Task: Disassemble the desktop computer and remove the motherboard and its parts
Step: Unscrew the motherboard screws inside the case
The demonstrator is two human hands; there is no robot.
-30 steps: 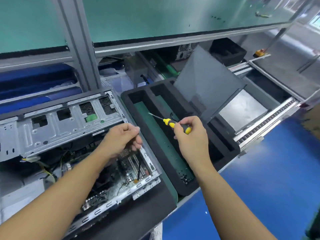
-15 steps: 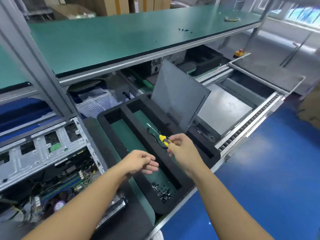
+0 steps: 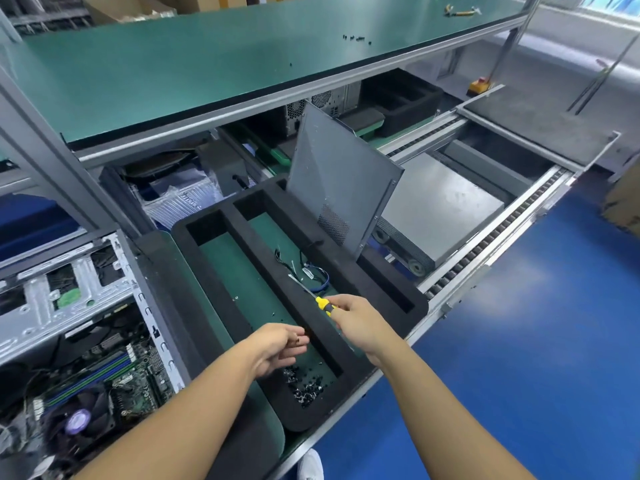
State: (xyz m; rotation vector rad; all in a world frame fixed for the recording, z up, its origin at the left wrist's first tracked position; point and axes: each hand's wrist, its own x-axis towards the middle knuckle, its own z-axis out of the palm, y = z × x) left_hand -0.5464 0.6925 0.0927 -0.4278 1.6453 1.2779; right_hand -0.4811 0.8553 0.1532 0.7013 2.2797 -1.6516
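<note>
Open computer case [image 3: 69, 306] below green shelf [image 3: 207, 64], blue floor [image 3: 519, 341]

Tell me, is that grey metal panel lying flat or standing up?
Standing up, somewhat tilted: the grey panel rests on its lower edge in the rightmost slot of the black foam tray, with its top edge raised.

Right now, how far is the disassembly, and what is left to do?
Done: side panel off, standing in the foam tray; screws and cables collected there. In hand: right hand grips the screwdriver; left hand hovers over the screws. Left: the motherboard sits in the case.
</note>
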